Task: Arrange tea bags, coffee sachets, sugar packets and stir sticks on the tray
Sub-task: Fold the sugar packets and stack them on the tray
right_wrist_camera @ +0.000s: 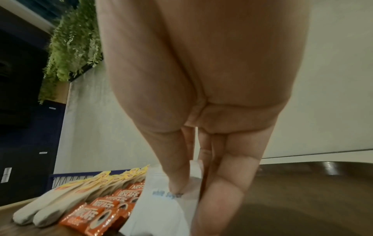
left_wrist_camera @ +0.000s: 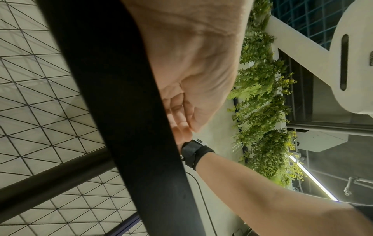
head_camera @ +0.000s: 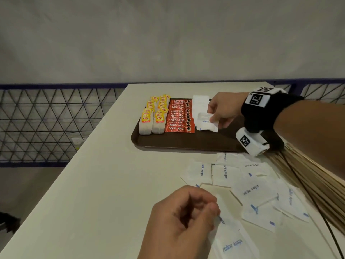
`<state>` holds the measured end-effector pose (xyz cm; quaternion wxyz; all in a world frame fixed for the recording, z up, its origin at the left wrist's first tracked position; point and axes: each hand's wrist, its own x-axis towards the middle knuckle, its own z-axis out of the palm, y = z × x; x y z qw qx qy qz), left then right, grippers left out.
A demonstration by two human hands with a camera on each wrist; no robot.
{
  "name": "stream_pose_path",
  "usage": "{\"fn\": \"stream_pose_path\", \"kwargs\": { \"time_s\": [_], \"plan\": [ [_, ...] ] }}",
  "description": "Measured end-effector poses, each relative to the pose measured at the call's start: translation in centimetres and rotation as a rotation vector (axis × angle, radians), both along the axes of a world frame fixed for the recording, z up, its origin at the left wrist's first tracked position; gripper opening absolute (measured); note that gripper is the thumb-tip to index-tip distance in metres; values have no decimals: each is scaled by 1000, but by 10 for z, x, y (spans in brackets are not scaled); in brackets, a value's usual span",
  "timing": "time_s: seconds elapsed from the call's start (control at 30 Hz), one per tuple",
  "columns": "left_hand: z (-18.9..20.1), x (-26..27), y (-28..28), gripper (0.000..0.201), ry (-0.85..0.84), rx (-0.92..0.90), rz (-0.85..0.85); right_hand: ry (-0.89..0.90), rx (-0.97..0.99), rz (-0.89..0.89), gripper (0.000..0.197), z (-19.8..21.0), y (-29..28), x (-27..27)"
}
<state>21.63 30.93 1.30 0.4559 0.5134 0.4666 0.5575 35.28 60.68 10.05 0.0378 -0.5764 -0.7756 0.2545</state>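
Note:
A brown tray point(head_camera: 186, 143) holds two rows of yellow-tagged tea bags point(head_camera: 155, 116), a stack of red coffee sachets point(head_camera: 179, 118) and a column of white sugar packets point(head_camera: 200, 103). My right hand point(head_camera: 214, 118) pinches one sugar packet point(head_camera: 207, 124) low over the tray, beside the sachets. In the right wrist view, thumb and fingers of that hand point(right_wrist_camera: 191, 193) clamp the packet point(right_wrist_camera: 161, 199). My left hand point(head_camera: 214, 208) is curled near the table's front and pinches the edge of another sugar packet point(head_camera: 231, 243). Wooden stir sticks point(head_camera: 308, 184) lie on the table under my right forearm.
Several loose sugar packets point(head_camera: 252, 191) are scattered on the white table point(head_camera: 93, 184) in front of the tray. The table's left edge drops off beside a wire mesh fence point(head_camera: 46, 124). A black cable point(head_camera: 317, 206) runs across the stir sticks.

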Motion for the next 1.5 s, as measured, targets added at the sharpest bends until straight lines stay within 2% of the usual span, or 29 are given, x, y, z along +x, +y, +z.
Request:
{"fn": "stream_pose_path", "kwargs": {
  "time_s": [0.07,0.2,0.27,0.4,0.6,0.83,1.03,1.13,1.2,1.23,1.3,1.4,1.5],
  "plan": [
    [0,0,1,6,14,-12,-14,-1,-2,-11,15,-3,3,-1],
    [-2,0,2,5,24,-19,-18,18,27,-22,58,-7,2,0],
    [-3,0,2,5,36,-12,-19,4,41,-29,70,-8,-3,2],
    [-3,0,2,6,63,-8,-20,-99,54,-31,60,-13,-14,1],
    [-6,1,3,6,60,-6,-15,-83,46,-69,50,-15,-15,-8],
    [-5,2,4,5,24,10,-25,-13,20,-102,54,-20,-13,-16],
    [-4,3,4,9,11,43,61,-87,51,-89,59,-13,-16,-13],
    [-3,2,2,4,4,62,150,-221,252,-4,53,-2,-31,-3],
    [0,1,0,5,32,58,184,-204,395,84,33,6,-53,2],
    [0,0,-1,10,61,56,205,-181,394,135,23,10,-67,5],
    [1,-2,0,26,128,35,276,-181,260,258,18,14,-97,9],
    [1,-3,-1,40,188,20,397,-250,70,414,28,13,-135,7],
    [1,-2,-4,47,149,15,507,-350,143,488,55,-1,-153,-5]
  ]
}}
